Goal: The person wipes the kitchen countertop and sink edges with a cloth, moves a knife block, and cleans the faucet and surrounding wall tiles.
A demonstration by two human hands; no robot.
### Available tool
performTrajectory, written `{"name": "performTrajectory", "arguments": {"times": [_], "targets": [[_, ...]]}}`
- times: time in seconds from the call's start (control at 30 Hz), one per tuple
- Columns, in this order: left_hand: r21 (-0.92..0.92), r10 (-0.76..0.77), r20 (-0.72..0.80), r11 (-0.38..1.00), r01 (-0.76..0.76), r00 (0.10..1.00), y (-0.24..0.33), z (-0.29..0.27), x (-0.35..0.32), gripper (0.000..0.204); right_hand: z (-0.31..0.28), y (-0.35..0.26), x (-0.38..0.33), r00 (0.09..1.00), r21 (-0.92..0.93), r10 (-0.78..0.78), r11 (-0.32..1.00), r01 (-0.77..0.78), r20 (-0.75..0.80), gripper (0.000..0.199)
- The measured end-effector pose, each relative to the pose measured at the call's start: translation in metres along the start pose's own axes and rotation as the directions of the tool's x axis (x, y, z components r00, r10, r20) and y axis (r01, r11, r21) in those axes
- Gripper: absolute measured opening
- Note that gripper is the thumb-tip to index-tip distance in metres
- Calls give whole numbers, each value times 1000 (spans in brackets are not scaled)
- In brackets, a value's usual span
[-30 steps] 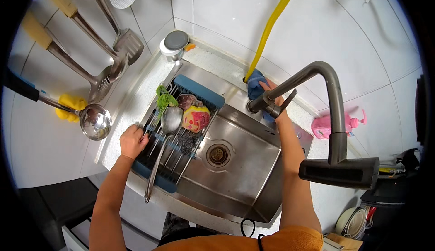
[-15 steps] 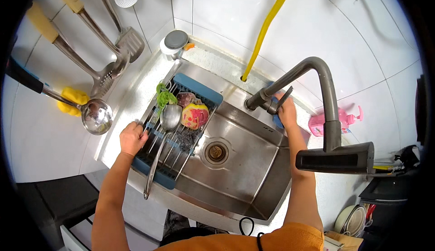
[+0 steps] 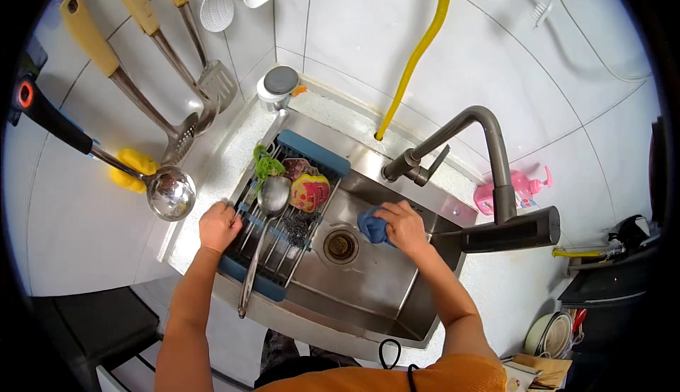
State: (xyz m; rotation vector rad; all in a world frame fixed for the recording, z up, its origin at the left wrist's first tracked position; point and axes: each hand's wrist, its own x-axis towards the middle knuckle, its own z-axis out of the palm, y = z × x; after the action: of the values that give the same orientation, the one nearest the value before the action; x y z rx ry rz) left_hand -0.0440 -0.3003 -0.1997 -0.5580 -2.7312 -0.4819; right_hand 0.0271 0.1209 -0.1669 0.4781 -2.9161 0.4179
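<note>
Over the sink basin (image 3: 354,282), right of the drain (image 3: 341,245), my right hand (image 3: 405,228) grips a bunched blue cloth (image 3: 373,225). My left hand (image 3: 220,227) is closed at the left edge of the blue drying rack (image 3: 312,150); whether it holds anything is hidden. A large metal spoon (image 3: 273,197) lies along the rack, its handle pointing toward me. Around it are a green leafy piece (image 3: 266,164), a pink-and-yellow patterned sponge (image 3: 310,193) and a dark wire scourer (image 3: 299,226).
A dark metal faucet (image 3: 485,119) arches over the sink's right side. Behind it stands a pink pump bottle (image 3: 520,186). A ladle (image 3: 171,194) and several other utensils hang on the left wall. A grey-lidded jar (image 3: 279,84) sits in the back corner, left of a yellow hose (image 3: 418,52).
My right hand has come from behind the faucet base forward and left into the sink with the blue cloth. My left hand stays by the rack. The whole view has shifted slightly.
</note>
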Motion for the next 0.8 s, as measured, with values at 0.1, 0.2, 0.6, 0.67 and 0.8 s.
{"name": "performTrajectory", "arguments": {"times": [0.1, 0.2, 0.6, 0.67, 0.8], "targets": [[11, 14, -4, 1000, -14, 1000, -3, -1, -1, 17, -14, -37, 49, 976, -90, 134, 984, -151, -173, 48], [12, 9, 3, 1000, -9, 1000, -4, 2, -3, 17, -8, -45, 97, 934, -268, 195, 922, -279, -300, 53], [-29, 31, -23, 999, -32, 999, -5, 3, -1, 24, 24, -13, 137, 674, 2, 733, 677, -736, 94, 39], [-39, 20, -21, 999, -20, 1000, -5, 3, -1, 24, 13, -11, 132, 695, -36, 697, 710, -703, 174, 36], [-29, -14, 22, 999, 15, 1000, -8, 1, -3, 18, -18, -25, 128, 740, -114, 627, 776, -620, 242, 31]]}}
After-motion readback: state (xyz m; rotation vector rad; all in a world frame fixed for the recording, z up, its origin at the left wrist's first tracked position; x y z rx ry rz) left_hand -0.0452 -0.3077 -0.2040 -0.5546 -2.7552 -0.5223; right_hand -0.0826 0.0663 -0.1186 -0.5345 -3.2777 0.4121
